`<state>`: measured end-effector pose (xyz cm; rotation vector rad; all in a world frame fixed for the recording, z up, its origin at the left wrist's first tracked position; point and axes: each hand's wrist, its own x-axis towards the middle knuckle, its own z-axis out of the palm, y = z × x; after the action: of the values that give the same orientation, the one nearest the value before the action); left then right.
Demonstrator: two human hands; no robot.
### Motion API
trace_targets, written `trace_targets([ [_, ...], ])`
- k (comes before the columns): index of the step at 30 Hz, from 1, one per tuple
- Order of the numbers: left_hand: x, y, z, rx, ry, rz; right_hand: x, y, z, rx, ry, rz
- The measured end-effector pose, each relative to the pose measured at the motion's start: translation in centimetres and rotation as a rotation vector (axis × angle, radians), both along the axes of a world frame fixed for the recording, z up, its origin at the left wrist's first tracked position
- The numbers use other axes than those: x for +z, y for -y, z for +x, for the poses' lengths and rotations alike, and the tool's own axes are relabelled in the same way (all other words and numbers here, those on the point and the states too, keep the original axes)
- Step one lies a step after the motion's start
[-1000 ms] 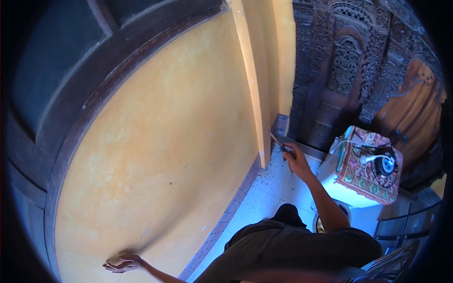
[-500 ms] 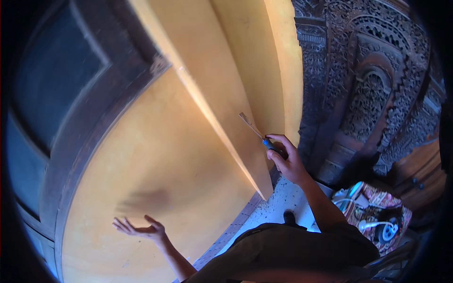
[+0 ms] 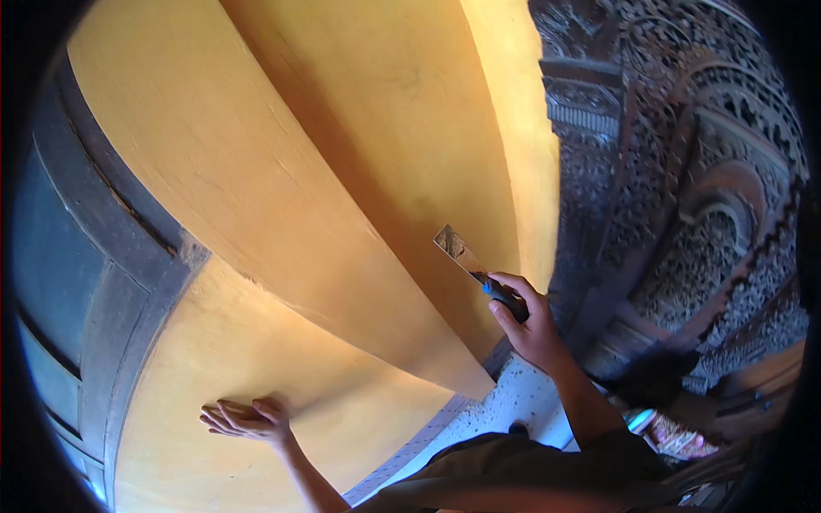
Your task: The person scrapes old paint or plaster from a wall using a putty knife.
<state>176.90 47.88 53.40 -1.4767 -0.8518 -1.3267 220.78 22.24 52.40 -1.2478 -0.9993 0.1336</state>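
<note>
My right hand (image 3: 534, 325) is wrapped round the dark handle of a putty knife (image 3: 462, 254) with a blue collar. The flat metal blade, marked with brownish patches, points up and to the left in front of the yellow wall (image 3: 410, 85), apart from the pillar as far as I can see. My left hand (image 3: 248, 419) holds nothing. Its fingers are stretched out close to the lower yellow wall, and whether they touch it I cannot tell. Between the hands, a yellow pillar (image 3: 282, 197) juts out and runs down to the floor.
A dark carved wooden panel (image 3: 718, 205) stands along the right. On the left is a dark wooden frame (image 3: 128, 231) with blue-grey panels. The speckled pale floor (image 3: 526, 398) shows below, and a patterned cloth (image 3: 680, 434) lies at the lower right.
The view has shifted, so the pillar now shows its broad face. The putty knife has turned, showing more of its blade's flat side. My left hand's shadow now lies close to the hand.
</note>
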Motion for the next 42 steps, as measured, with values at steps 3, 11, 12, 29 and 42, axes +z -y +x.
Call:
trace_targets([
  [3, 0.2, 0.3, 0.6, 0.014, 0.004, -0.014, 1.3, -2.9, 2.3, -0.064, 0.184, 0.098],
  [11, 0.4, 1.4, 0.9, -0.009, 0.041, -0.067, 4.6, -8.1, 3.8, -0.022, 0.317, 0.131],
  [12, 0.3, 1.3, 1.0, 0.001, 0.036, -0.073, 4.3, -8.6, 4.1, -0.064, 0.346, 0.142],
  [29, 0.3, 0.5, 0.7, -0.031, 0.061, -0.05, 5.8, -5.8, -0.6, 0.071, 0.128, 0.127],
  [42, -0.1, 0.6, 0.6, -0.053, 0.09, -0.061, 4.2, -5.4, -5.9, 0.308, 0.337, 0.004],
])
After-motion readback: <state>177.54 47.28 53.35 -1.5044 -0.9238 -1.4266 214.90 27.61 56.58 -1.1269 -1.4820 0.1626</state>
